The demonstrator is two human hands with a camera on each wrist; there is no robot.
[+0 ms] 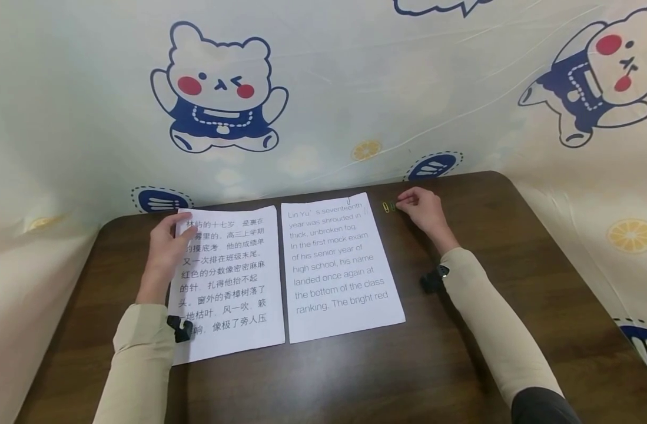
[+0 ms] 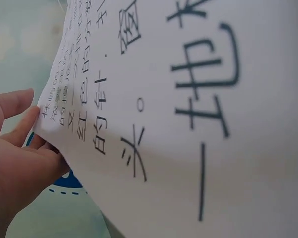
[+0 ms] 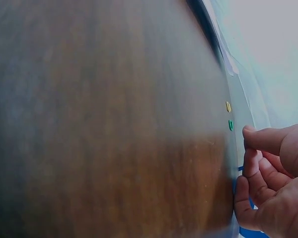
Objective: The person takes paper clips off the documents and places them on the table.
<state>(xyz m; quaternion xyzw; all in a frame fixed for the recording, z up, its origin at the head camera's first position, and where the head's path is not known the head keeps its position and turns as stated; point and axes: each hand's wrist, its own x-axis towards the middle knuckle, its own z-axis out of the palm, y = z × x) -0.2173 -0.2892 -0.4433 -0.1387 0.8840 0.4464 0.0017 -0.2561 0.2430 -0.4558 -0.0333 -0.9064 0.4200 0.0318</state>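
Note:
My left hand (image 1: 166, 244) grips the upper left edge of a white sheet with Chinese text (image 1: 225, 282). In the left wrist view the sheet (image 2: 154, 104) bows up from that edge, and some fingers are hidden behind it. Beside it lies a sheet of English text (image 1: 336, 265) with a paper clip (image 1: 348, 201) on its top edge. At the far right my right hand (image 1: 422, 211) has thumb and index finger close together, just right of a green paper clip (image 3: 231, 125) and a yellow paper clip (image 3: 228, 106). I cannot tell whether those fingertips pinch anything.
The dark wooden table (image 1: 349, 377) backs onto a pale curtain (image 1: 323, 88) printed with cartoon bears and orange slices. A black strap mount (image 1: 433, 280) sits at my right wrist, another (image 1: 180, 328) at my left, over the Chinese sheet.

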